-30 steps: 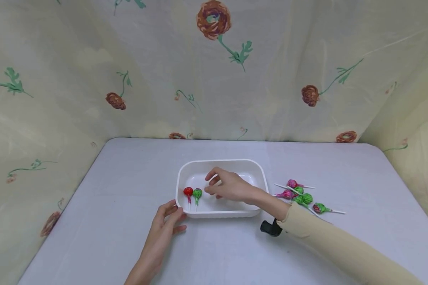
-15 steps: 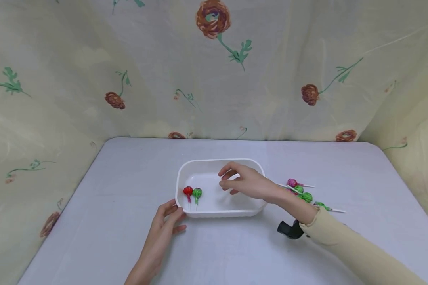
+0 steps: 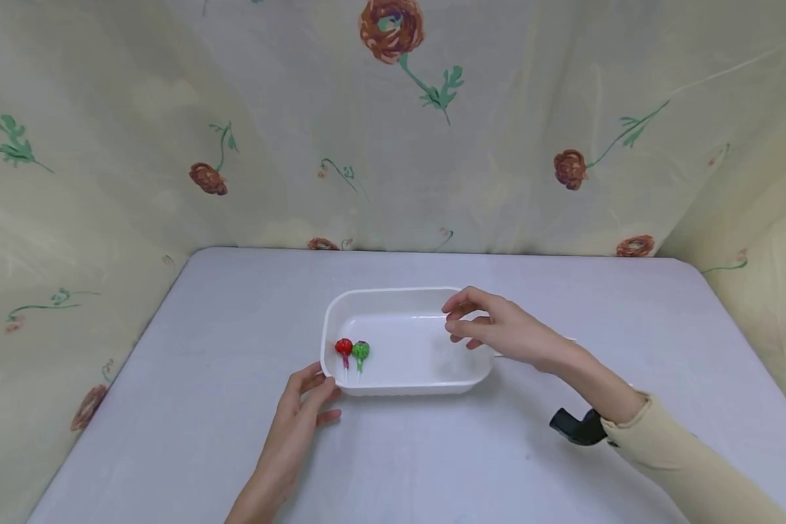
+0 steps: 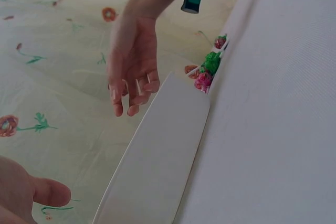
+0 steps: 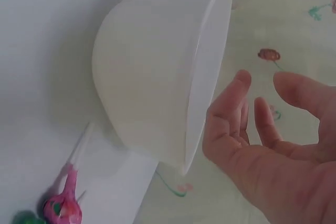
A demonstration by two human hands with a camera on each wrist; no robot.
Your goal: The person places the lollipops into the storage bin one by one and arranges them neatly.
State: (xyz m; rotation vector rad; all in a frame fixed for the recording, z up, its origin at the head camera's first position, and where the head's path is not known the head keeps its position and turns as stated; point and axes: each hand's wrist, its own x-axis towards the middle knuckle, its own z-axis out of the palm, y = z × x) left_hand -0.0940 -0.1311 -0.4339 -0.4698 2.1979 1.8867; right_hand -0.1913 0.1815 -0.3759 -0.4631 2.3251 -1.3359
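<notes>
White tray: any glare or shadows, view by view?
Head view: thin glare streak inside the white tray, toward its back; left wrist view: dim, no glare on its outer side; right wrist view: soft shadow on the table beside it.

Right sleeve (image 3: 694,469) beige; 1 black curved wrist piece (image 3: 579,429).

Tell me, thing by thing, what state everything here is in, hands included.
White tray: upright, open-topped, mostly bare inside
Red lollipop: wrapped, lying in the tray
Green lollipop: wrapped, lying beside the red one
Lollipop pile: wrapped, loose outside the tray, partly hidden
Left hand: relaxed, at the tray's near left corner
Right hand: fingers loosely curved, holding nothing, over the tray's right end
Flowered cloth: hanging, creased
</notes>
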